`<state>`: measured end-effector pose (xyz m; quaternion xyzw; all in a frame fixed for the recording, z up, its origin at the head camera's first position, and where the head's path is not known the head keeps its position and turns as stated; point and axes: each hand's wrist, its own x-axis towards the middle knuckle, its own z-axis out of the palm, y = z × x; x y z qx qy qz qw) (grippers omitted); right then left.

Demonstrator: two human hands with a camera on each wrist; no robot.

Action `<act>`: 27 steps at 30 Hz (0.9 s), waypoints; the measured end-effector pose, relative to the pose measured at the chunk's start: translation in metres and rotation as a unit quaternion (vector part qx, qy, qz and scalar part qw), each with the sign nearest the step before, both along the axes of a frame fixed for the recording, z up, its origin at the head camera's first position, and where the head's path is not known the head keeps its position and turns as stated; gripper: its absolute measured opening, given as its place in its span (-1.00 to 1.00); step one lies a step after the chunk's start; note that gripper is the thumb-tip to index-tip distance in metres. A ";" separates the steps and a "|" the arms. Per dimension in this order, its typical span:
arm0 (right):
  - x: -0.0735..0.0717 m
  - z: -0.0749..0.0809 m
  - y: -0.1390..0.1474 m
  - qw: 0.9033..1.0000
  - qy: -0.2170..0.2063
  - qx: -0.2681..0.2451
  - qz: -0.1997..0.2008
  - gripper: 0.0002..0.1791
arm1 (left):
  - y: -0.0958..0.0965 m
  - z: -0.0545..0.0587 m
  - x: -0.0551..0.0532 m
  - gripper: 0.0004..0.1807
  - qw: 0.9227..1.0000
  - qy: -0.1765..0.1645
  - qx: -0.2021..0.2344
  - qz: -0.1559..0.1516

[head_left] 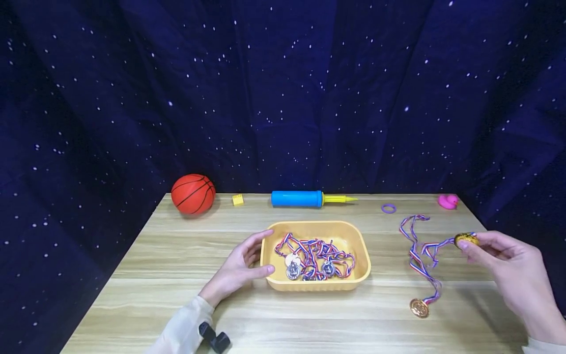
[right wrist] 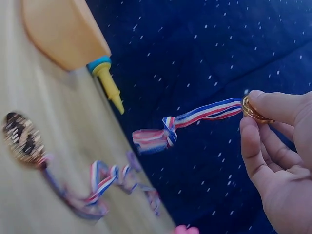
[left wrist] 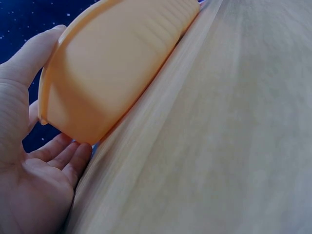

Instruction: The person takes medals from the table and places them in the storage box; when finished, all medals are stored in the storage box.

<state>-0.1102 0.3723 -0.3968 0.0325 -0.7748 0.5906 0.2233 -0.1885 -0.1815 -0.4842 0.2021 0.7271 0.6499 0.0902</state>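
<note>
My left hand [head_left: 240, 268] holds the left end of a yellow plastic basin [head_left: 363, 255], thumb and forefinger at the rim; in the left wrist view its other fingers [left wrist: 73, 158] lie by the basin's lower wall. Inside are several silver-coloured medals [head_left: 328, 268] with tangled red, white and blue ribbons. To the right, my right hand [head_left: 515, 270] pinches a gold medal [head_left: 466, 240] between thumb and fingers, above the table. Its knotted ribbon [right wrist: 209, 113] trails leftward in the right wrist view. A bronze-coloured medal [head_left: 419, 308] lies on the table, its ribbon [head_left: 414, 250] stretching away behind it.
Along the table's back edge are a red basketball [head_left: 193, 194], a small yellow block [head_left: 238, 199], a blue and yellow hand pump [head_left: 297, 198], a purple ring [head_left: 388, 208] and a pink rubber duck [head_left: 447, 201]. A dark starry curtain [head_left: 283, 98] hangs behind the wooden table [head_left: 168, 265].
</note>
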 end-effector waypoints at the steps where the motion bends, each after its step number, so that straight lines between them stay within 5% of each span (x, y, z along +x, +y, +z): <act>1: -0.002 0.005 -0.001 1.000 0.004 -0.004 0.003 -0.76 | 0.000 0.000 0.000 -0.03 1.000 0.001 0.000 0.000; 11: -0.022 0.046 -0.025 0.996 0.016 0.081 -0.019 -0.82 | 0.000 0.000 0.000 -0.03 1.000 0.000 -0.004 0.002; 27: -0.068 0.072 -0.102 0.989 0.047 0.083 0.114 -0.86 | -0.001 -0.001 0.000 -0.03 1.000 0.001 -0.003 0.001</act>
